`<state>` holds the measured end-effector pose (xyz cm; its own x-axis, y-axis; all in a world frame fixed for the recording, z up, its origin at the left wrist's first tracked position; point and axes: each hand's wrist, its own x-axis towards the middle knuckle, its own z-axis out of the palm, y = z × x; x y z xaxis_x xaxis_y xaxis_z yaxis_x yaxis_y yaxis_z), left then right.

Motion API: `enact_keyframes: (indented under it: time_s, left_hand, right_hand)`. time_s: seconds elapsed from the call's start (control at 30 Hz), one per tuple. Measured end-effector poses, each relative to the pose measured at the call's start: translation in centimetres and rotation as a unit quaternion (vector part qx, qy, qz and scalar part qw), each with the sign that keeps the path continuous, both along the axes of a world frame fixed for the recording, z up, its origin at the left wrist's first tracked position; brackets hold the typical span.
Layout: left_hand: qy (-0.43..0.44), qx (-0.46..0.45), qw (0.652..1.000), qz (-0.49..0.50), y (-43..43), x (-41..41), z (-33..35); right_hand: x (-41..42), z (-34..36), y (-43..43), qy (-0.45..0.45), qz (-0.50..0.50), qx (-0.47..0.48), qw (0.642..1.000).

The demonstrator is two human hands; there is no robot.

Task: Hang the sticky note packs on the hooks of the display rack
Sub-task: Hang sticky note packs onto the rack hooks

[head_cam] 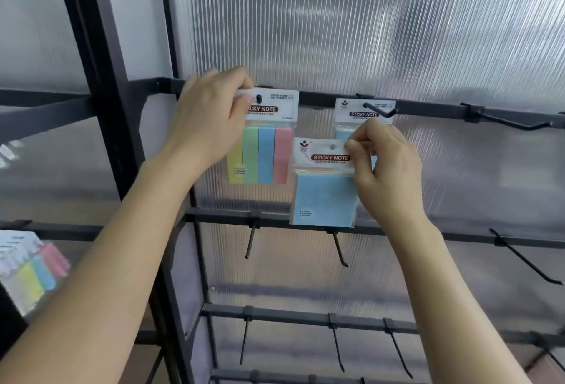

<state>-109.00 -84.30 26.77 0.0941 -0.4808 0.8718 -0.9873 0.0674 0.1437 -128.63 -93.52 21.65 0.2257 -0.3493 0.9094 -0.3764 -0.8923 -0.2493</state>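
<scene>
1. Ribbed translucent panel [367,32] backs a black rack [101,78].
2. Left hand [208,114] grips the striped pack's [266,154] header, which is already on its hook.
3. Right hand [385,166] pinches the blue pack [325,197] by its header, below a hook [377,110] carrying another pack [363,111].
4. Packs look light. The thin header likely bends, so hold beside the hole.

Bare left hand [208,117], right hand [388,169] (forearms too)
</scene>
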Motion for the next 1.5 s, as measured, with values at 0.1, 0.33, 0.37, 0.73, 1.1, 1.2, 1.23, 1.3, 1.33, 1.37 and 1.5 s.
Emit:
enact_keyframes:
  time_s: [0.1, 0.33, 0.37, 0.73, 1.1, 1.2, 1.23, 1.3, 1.33, 1.37, 1.5]
  left_hand:
    - [0.013, 0.013, 1.0, 0.013, -0.1, 0.1, -0.1]
    - [0.069, 0.032, 0.996, 0.044, -2.4, 0.8, -0.4]
    - [0.073, 0.033, 0.996, 0.045, -2.8, 1.1, -0.3]
    - [0.126, -0.015, 0.986, 0.106, -6.7, 1.7, -0.6]
    - [0.091, -0.058, 0.986, 0.125, -6.2, -0.6, -5.7]
    - [0.081, -0.028, 0.992, 0.097, -5.4, -2.7, -8.5]
    - [0.067, -0.018, 0.993, 0.094, -5.3, -3.3, -9.2]
    - [0.032, 0.005, 0.995, 0.092, -5.2, -4.1, -10.2]
    - [0.016, 0.016, 0.996, 0.09, -5.3, -4.4, -10.4]
    - [0.003, 0.025, 0.996, 0.089, -5.4, -4.6, -10.5]
    - [-0.01, 0.047, 0.994, 0.093, -5.6, -4.8, -10.6]
  right_hand:
    - [-0.1, -0.1, -0.5, 0.002, 0.007, 0.0, 1.0]
    - [-0.3, -0.3, -1.5, 0.006, 0.019, 0.002, 1.0]
    - [-0.3, -0.4, -1.7, 0.009, 0.018, 0.001, 1.0]
    - [-1.0, -0.6, -2.7, 0.028, 0.012, -0.001, 1.0]
    - [-3.4, -0.2, -3.2, -0.004, 0.012, -0.01, 1.0]
    - [-4.6, 0.4, -3.3, -0.024, 0.007, 0.002, 1.0]
    - [-5.0, 0.7, -3.3, -0.03, 0.005, 0.009, 0.999]
    - [-5.4, 1.3, -3.3, -0.039, 0.002, 0.025, 0.999]
    - [-5.5, 1.7, -3.2, -0.043, 0.004, 0.03, 0.999]
    - [-5.6, 2.0, -3.2, -0.044, 0.005, 0.034, 0.998]
    - [-5.4, 3.3, -3.2, -0.026, -0.01, 0.055, 0.998]
